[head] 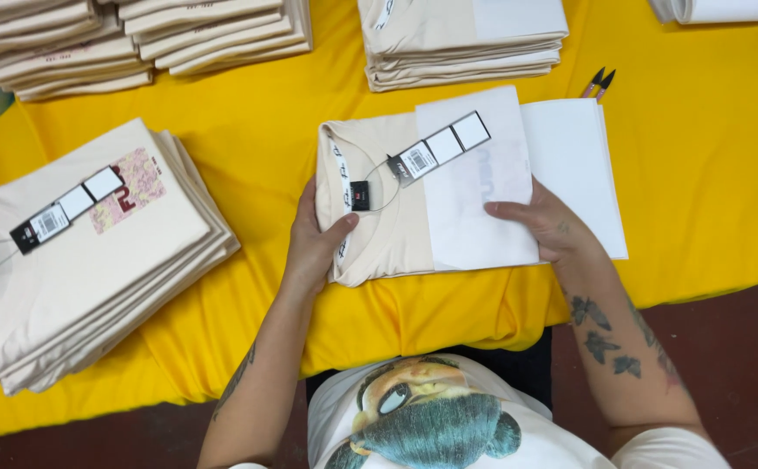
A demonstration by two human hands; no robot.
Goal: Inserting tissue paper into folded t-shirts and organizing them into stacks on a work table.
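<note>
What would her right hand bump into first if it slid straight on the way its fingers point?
Probably the hang tag: the right hand rests on the white sheet, fingers pointing toward it.

Single head view, looking steeply down, close over yellow table

Under my left hand the folded shirt is soft, matt cream cloth. The hang tag on it looks like smooth card with a slight sheen. My right hand rests on a sheet of tissue paper, thin and half see-through, with stiffer matt white sheets beneath. The counter is covered in matt yellow cloth, lightly creased. The shirt stack beside me is the same dull cream knit.
</note>
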